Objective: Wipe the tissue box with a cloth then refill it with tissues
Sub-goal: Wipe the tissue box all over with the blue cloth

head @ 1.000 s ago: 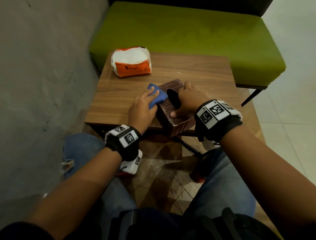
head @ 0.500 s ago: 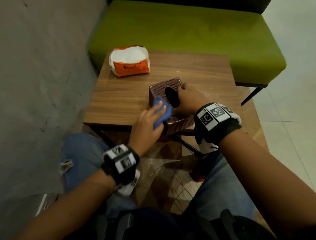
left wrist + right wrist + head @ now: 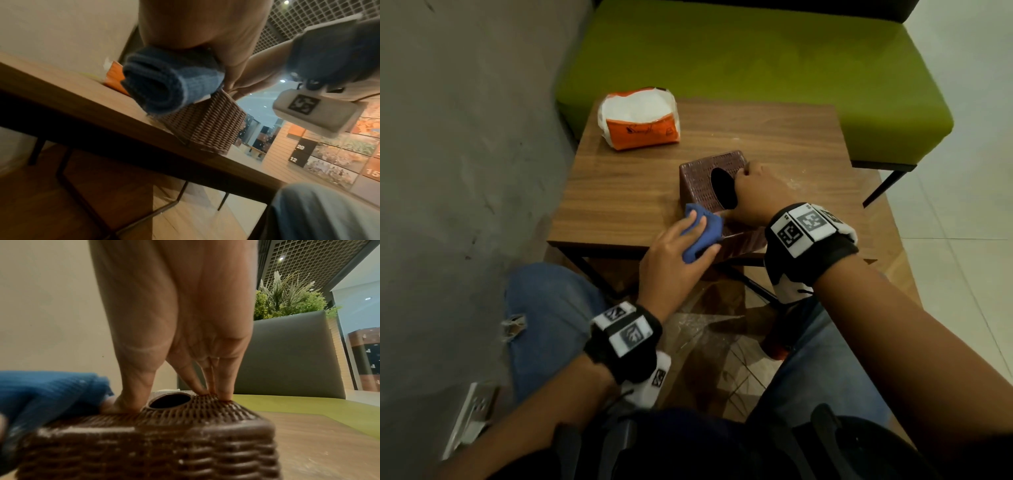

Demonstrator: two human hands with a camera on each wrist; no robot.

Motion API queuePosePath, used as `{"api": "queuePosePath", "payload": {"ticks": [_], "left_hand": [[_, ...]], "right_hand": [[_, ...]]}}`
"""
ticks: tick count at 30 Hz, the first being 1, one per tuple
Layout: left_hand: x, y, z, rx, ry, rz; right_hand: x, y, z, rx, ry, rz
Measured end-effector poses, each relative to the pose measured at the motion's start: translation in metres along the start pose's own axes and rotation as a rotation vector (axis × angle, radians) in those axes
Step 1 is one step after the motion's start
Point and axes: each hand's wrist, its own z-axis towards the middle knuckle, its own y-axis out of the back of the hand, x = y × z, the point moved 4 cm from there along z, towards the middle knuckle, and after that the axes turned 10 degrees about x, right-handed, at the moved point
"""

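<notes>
A brown woven tissue box point(image 3: 700, 178) with a dark oval opening point(image 3: 723, 188) stands near the front edge of the wooden table point(image 3: 626, 192). My right hand point(image 3: 755, 197) rests on the box's top; its straight fingers point(image 3: 197, 386) and thumb press down on either side of the opening point(image 3: 169, 400). My left hand point(image 3: 671, 255) grips a folded blue cloth point(image 3: 702, 233) and holds it against the box's near left corner. In the left wrist view the rolled cloth point(image 3: 164, 84) lies on the box's upper edge point(image 3: 205, 126). An orange and white tissue pack point(image 3: 640, 118) lies at the table's far left.
A green upholstered bench point(image 3: 756, 58) runs behind the table, and a grey wall point(image 3: 465, 154) stands close on the left. The box sits close to the table's front edge point(image 3: 102, 121), above my knees in blue jeans point(image 3: 551, 308).
My left hand has drawn the cloth along the box's left side, from its far end to the near corner, towards me. My right hand has stayed on top of the box.
</notes>
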Motion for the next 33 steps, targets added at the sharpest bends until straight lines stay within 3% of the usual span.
{"api": "queuePosePath", "payload": {"ticks": [3, 7, 11, 13, 16, 18, 22, 28, 33], "left_hand": [[0.002, 0.011, 0.024, 0.001, 0.011, 0.096], [0.021, 0.032, 0.056, 0.263, -0.066, 0.046], [0.028, 0.054, 0.086, 0.405, -0.137, 0.128], [0.029, 0.054, 0.091, 0.327, -0.121, 0.176], [0.027, 0.037, 0.067, 0.084, 0.004, 0.098], [0.016, 0.017, 0.04, 0.012, -0.022, 0.106], [0.015, 0.008, 0.028, 0.017, -0.085, 0.143], [0.018, 0.01, 0.044, -0.067, 0.029, 0.011], [0.001, -0.009, -0.005, 0.166, -0.216, 0.227]], "right_hand": [[-0.002, 0.002, 0.001, 0.026, -0.037, -0.053], [-0.019, 0.006, 0.011, -0.006, -0.046, -0.115], [-0.019, 0.004, 0.019, 0.005, 0.114, -0.086], [-0.019, -0.003, 0.028, 0.05, 0.144, -0.054], [-0.016, -0.016, 0.033, 0.015, 0.128, 0.04], [-0.017, -0.021, 0.034, -0.007, 0.121, 0.039], [-0.02, -0.022, 0.038, 0.032, 0.123, 0.06], [-0.02, -0.024, 0.039, 0.025, 0.114, 0.076], [-0.02, -0.026, 0.038, 0.009, 0.122, 0.036]]}}
